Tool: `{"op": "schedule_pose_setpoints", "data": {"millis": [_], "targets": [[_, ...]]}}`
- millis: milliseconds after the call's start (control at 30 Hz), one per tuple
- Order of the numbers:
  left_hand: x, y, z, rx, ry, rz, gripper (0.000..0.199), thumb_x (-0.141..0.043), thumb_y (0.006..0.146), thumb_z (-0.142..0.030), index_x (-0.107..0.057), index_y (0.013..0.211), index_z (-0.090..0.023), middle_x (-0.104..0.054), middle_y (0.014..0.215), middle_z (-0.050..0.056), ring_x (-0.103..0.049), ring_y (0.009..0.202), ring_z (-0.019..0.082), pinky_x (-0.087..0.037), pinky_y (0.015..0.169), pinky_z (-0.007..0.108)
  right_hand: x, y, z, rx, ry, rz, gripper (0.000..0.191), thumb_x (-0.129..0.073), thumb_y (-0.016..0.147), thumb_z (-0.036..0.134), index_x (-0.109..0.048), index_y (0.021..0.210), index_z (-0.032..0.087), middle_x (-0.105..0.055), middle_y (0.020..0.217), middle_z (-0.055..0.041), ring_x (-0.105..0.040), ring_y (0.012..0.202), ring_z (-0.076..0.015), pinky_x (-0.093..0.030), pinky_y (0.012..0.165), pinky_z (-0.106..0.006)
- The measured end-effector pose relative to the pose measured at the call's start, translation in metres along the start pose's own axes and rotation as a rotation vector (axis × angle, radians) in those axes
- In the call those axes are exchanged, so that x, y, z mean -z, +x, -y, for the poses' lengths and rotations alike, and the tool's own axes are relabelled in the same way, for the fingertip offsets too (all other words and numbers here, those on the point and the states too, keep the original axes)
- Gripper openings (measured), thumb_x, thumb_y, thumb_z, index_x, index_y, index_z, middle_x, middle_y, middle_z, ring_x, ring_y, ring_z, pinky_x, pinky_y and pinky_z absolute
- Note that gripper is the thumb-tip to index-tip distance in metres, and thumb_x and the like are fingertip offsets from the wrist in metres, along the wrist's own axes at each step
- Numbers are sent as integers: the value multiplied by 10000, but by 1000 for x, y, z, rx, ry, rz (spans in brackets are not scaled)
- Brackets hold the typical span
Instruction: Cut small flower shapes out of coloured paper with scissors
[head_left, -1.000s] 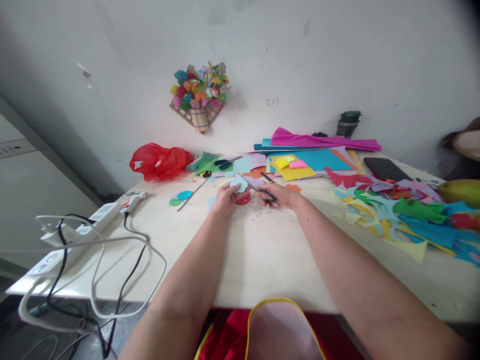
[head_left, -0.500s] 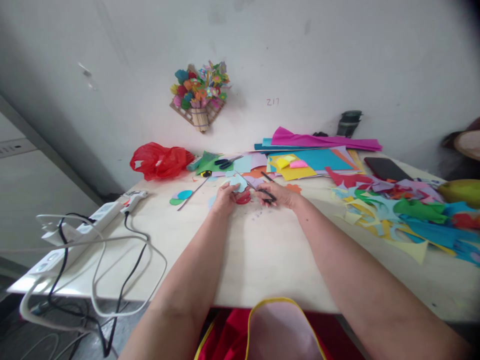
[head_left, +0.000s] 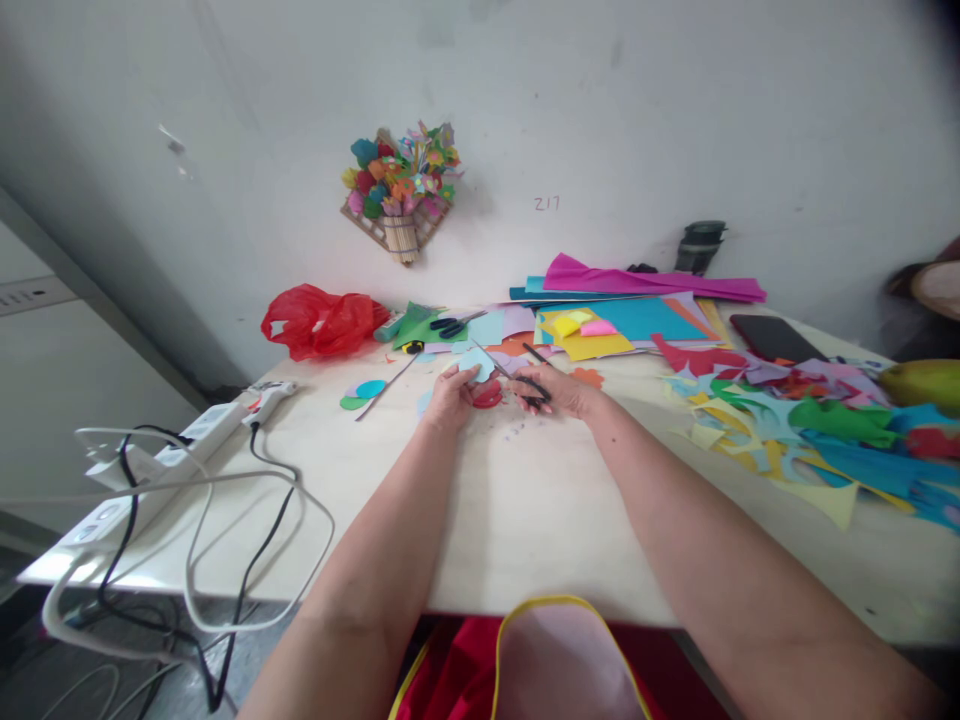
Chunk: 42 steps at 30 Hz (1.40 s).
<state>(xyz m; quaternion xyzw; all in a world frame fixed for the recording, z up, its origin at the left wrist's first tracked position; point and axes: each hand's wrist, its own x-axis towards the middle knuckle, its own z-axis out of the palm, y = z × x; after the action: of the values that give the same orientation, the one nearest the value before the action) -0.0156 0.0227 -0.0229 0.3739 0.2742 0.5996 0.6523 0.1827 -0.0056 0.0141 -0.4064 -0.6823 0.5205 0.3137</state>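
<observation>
Between thumb and fingers, my left hand [head_left: 451,396] pinches a pale blue piece of paper [head_left: 478,364]. My right hand [head_left: 559,388] is wrapped round the black handles of a pair of scissors [head_left: 534,390]; the blades point left at the paper's right side. Whether the blades touch the paper is too small to tell. A dark thin stick-like thing [head_left: 535,353] shows just above the right hand. Under and beside the hands lie a red paper piece [head_left: 487,394], lilac paper pieces and an orange paper flower [head_left: 587,377].
Paper scraps [head_left: 780,430] are heaped at the right beside a dark phone [head_left: 778,338]. Coloured sheets [head_left: 660,325] lie at the back, with a second pair of scissors [head_left: 450,326] left of them. A red plastic bag [head_left: 324,322] and a power strip [head_left: 161,470] with loose cables occupy the left.
Almost everything stays in place. The scissors' blades have shifted very slightly at the paper, and the view has moved a touch.
</observation>
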Motion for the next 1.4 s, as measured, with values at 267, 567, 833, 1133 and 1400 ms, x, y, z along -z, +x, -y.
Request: {"op": "schedule_pose_setpoints", "data": {"millis": [267, 567, 833, 1133, 1400], "targets": [[0, 0, 0, 6, 9, 12, 320, -833, 684, -127, -648, 945, -147, -748, 847, 54, -759, 832, 214, -603, 795, 341, -1, -1, 1, -7, 7, -7, 337, -739, 838, 367, -511, 667, 190, -585, 513, 29, -450, 358, -56, -249, 300, -166], [-2, -1, 0, -9, -12, -2, 262, -826, 689, -95, -668, 897, -119, -748, 833, 78, -752, 784, 209, -596, 747, 323, -2, 0, 1, -14, 12, -7, 323, -741, 831, 357, -513, 673, 191, -588, 515, 30, -467, 367, -63, -248, 307, -173], [1, 1, 2, -10, -17, 21, 315, -837, 692, -114, -638, 934, -148, -748, 851, 49, -759, 799, 197, -596, 739, 304, -3, 1, 1, -17, 17, -11, 303, -731, 808, 338, -508, 660, 198, -580, 510, 29, -479, 378, -72, -250, 309, -177], [0, 1, 1, -20, -5, 16, 289, -819, 690, -111, -650, 921, -149, -750, 847, 59, -751, 801, 197, -594, 753, 309, -3, -1, 2, -35, 42, -9, 261, -719, 804, 331, -530, 687, 194, -575, 510, 42, -477, 385, -66, -246, 317, -166], [-2, 0, 1, -15, 4, 2, 262, -814, 694, -115, -661, 904, -146, -749, 839, 65, -749, 814, 215, -592, 757, 334, -1, 1, 0, -25, 47, 14, 276, -753, 775, 332, -531, 681, 198, -584, 521, 33, -496, 393, -76, -236, 313, -177]]}}
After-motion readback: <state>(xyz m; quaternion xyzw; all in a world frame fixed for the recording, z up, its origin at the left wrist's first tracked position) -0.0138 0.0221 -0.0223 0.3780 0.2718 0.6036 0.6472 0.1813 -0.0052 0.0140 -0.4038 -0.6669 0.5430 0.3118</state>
